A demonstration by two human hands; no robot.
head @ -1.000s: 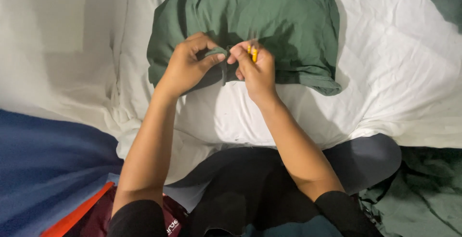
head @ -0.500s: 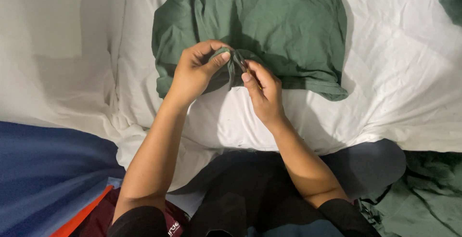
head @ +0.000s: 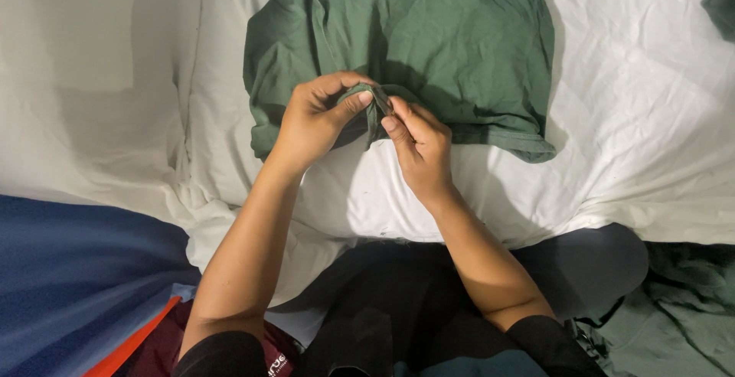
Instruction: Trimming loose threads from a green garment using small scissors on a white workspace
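Note:
A dark green garment point(head: 436, 48) lies crumpled on a white sheet point(head: 628, 140). Its near hem is lifted between both hands. My left hand point(head: 314, 120) pinches a fold of the hem between thumb and fingers. My right hand point(head: 419, 147) grips the same fold just to the right, fingertips close to the left thumb. Whether anything small sits between the right fingers cannot be made out.
A blue cloth point(head: 69, 277) with an orange edge point(head: 130, 342) lies at the lower left. Dark clothing point(head: 398, 308) covers my lap. More green fabric point(head: 681, 308) is bunched at the lower right, and a green scrap point(head: 721, 6) shows at the upper right.
A small yellow item seen in my right fingers a second ago is no longer visible. Both hands have closed together on the hem fold.

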